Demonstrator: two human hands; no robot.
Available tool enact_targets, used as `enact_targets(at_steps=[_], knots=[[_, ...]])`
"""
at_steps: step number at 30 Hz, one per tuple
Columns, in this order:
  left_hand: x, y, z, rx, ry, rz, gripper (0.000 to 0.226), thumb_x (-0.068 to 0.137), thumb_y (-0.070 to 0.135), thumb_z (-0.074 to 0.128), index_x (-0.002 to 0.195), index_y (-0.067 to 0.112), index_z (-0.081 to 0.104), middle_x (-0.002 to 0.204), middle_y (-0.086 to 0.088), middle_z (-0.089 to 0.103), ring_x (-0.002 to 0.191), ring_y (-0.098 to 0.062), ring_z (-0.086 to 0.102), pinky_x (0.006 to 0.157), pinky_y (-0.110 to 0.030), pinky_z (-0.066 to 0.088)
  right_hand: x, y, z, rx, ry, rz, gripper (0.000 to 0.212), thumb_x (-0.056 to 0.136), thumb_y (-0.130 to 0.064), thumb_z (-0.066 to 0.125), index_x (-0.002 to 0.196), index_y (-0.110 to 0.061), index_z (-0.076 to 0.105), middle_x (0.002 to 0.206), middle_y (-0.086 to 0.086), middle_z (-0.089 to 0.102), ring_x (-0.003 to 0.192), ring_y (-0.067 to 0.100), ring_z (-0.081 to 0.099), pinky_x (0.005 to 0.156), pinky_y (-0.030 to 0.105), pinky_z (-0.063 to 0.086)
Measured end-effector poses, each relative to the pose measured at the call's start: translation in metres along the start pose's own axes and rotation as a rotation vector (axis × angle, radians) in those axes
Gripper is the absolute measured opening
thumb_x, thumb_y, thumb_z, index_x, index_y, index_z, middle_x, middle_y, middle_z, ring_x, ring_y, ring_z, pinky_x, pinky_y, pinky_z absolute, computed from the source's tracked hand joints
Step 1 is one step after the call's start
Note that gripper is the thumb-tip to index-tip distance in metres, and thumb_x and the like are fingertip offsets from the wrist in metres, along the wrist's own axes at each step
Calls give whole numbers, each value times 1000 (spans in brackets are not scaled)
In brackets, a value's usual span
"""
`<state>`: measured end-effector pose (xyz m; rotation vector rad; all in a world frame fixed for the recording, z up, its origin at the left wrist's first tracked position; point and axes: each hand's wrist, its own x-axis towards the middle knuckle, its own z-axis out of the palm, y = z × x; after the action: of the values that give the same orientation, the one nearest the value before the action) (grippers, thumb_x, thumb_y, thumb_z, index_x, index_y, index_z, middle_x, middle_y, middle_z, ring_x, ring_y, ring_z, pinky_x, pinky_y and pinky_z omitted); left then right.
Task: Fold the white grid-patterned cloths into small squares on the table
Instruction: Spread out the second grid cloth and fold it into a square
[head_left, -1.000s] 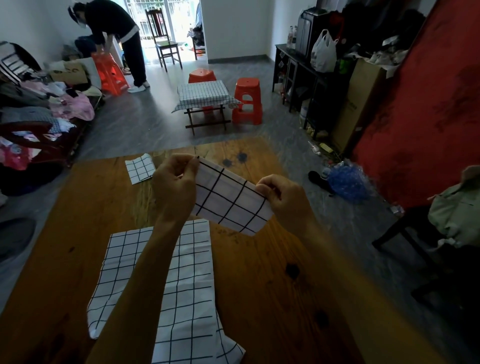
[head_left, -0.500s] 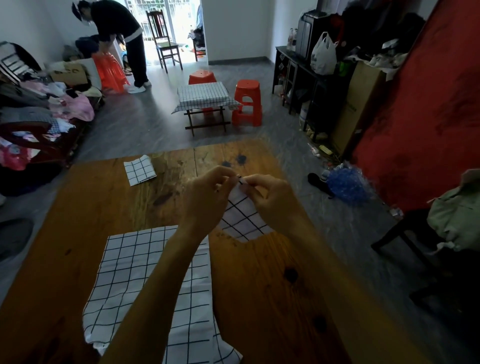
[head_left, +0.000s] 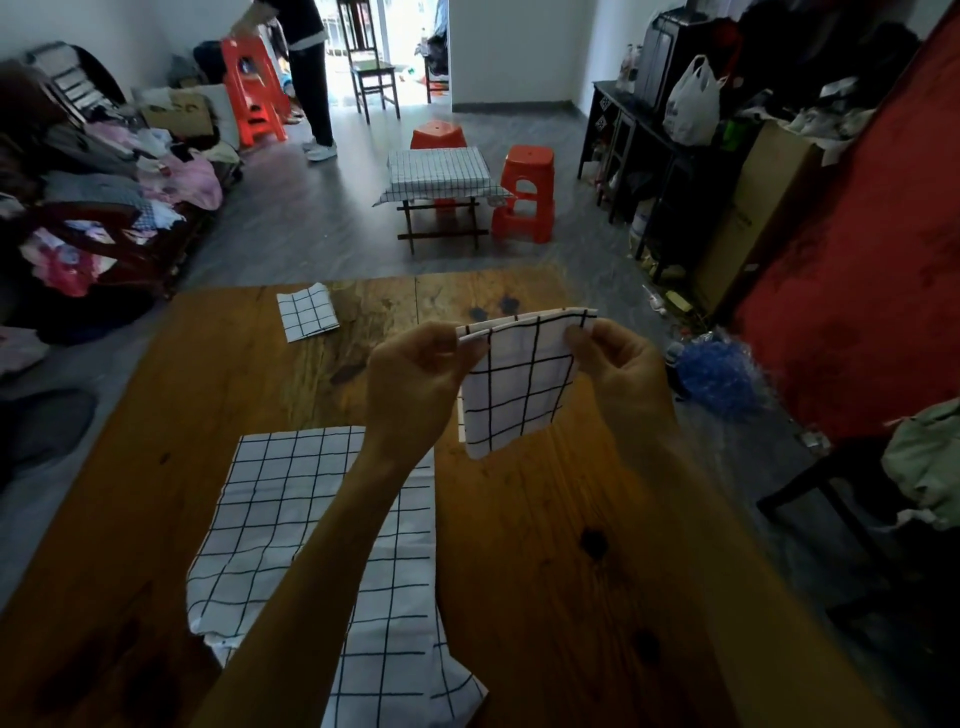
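A folded white grid-patterned cloth (head_left: 519, 384) hangs in the air above the wooden table (head_left: 545, 519). My left hand (head_left: 415, 379) pinches its upper left corner and my right hand (head_left: 618, 364) pinches its upper right corner. The layered top edge is level between the two hands. A small folded grid square (head_left: 307, 317) lies flat near the table's far edge. A stack of unfolded grid cloths (head_left: 322, 561) lies on the near left of the table, partly under my left forearm.
Beyond the table stand a small folding table with a checked cover (head_left: 441, 174) and orange stools (head_left: 524, 197). A person (head_left: 306, 62) stands at the back holding an orange stool (head_left: 249, 93). Clothes are heaped at left (head_left: 104, 187); dark shelves (head_left: 665, 140) line the right.
My hands came together, doubling the cloth over, then moved apart and rose. The cloth now hangs as a smaller folded piece held by its top corners. The person at the back lifted a stool.
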<state>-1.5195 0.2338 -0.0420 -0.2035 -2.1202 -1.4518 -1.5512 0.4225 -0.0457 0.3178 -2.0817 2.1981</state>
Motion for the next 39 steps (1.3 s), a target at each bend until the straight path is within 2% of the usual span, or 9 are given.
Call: enact_targets(at_steps=[11, 17, 21, 23, 30, 32, 34, 37, 39], knots=[[-2, 5, -7, -103, -8, -28, 23, 82, 6, 68, 103, 15, 65, 84, 14, 67, 78, 5, 67, 69, -9, 50, -2, -5, 3, 28, 26, 12, 20, 89, -25, 62, 104, -14, 70, 102, 5, 73, 100, 19, 68, 86, 34, 56], [-3, 4, -12, -151, -43, -75, 12, 84, 11, 66, 95, 16, 68, 74, 17, 70, 73, -1, 67, 65, -12, 51, -3, -4, 1, 3, 51, 0, 12, 89, -20, 63, 97, -16, 71, 93, -2, 74, 94, 15, 69, 83, 32, 56], [-4, 5, -11, -186, -70, -103, 13, 85, 10, 64, 93, 19, 67, 76, 21, 70, 74, -2, 68, 65, -13, 52, -6, -5, 3, 14, -50, 4, 14, 90, -23, 60, 100, -18, 69, 91, -4, 73, 92, 13, 68, 78, 27, 55], [-4, 5, -11, -209, -79, -125, 11, 85, 10, 64, 91, 18, 68, 77, 16, 72, 74, -5, 69, 64, -15, 53, -6, -7, 4, 6, -63, -1, 12, 92, -18, 58, 98, -19, 69, 88, -8, 74, 90, 8, 68, 74, 21, 55], [-5, -4, -12, -203, -8, -172, 16, 85, 19, 63, 96, 8, 69, 85, -13, 70, 76, -28, 68, 63, -41, 59, -6, -6, 1, 4, -119, 0, 21, 96, -23, 52, 91, -23, 73, 87, 3, 73, 88, 21, 69, 78, 35, 58], [-5, -6, -12, -181, -14, -197, 20, 83, 26, 63, 95, 12, 68, 86, -11, 70, 80, -25, 68, 66, -37, 59, -5, -4, 1, -23, -131, -13, 23, 97, -24, 50, 96, -19, 72, 89, 4, 73, 91, 25, 68, 81, 38, 57], [-2, -5, -12, -106, -21, -209, 22, 82, 26, 65, 100, 14, 66, 91, 1, 69, 85, -12, 67, 69, -20, 55, -3, -3, 1, -85, -119, -36, 22, 97, -22, 50, 99, -13, 70, 83, -2, 72, 85, 18, 68, 76, 32, 55], [3, 2, -9, 160, -70, -44, 40, 86, 24, 67, 123, 15, 55, 117, 11, 57, 105, -4, 56, 82, -12, 47, -1, -1, 2, -224, -132, -83, 19, 97, -21, 54, 93, -12, 71, 73, 0, 69, 71, 18, 65, 60, 32, 53], [7, 9, -2, 249, -162, 123, 44, 86, 27, 67, 126, 14, 55, 122, 8, 55, 110, -5, 53, 88, -18, 47, -1, -2, 4, -315, -181, -123, 16, 96, -18, 56, 95, -15, 71, 77, -4, 69, 74, 10, 66, 63, 25, 53]])
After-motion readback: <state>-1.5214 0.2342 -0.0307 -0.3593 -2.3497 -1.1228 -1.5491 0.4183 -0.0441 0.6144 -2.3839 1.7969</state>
